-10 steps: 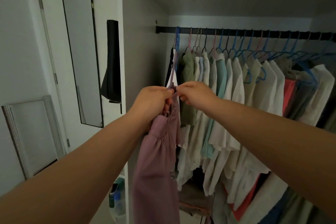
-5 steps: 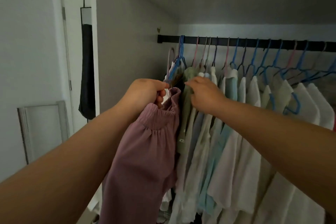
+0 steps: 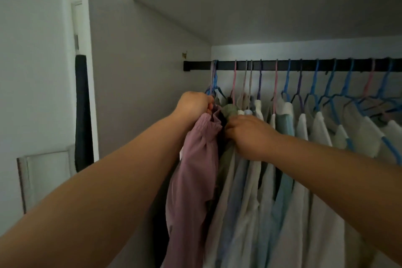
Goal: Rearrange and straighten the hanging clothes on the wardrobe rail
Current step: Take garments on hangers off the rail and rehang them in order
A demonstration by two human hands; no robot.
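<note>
My left grip [image 3: 194,105] is closing tight around the gathered top edge of the mauve garment [image 3: 195,165], at the point where it is meeting the blue hangers [image 3: 214,85] at the far left end of the black wardrobe rail [image 3: 304,65]. My right grip [image 3: 248,135] is curling into the fabric just beside it, knuckles toward me; its fingertips are hidden among the cloth, so I cannot tell which piece it is pinching. It is working at the seam between the mauve garment and the olive garment [image 3: 230,110] next along.

The mauve garment is hanging straight down from my left grip, long axis vertical, bunched rather than flat. It is lying left of every other piece, nearest the wardrobe side wall [image 3: 139,93]. The rail is running horizontally above both grips, extending right with a row of pale shirts [image 3: 304,180].

The left hand is nearer the hanger hook, so I am judging that it should be guiding the hook while the right spreads the fabric.
</note>
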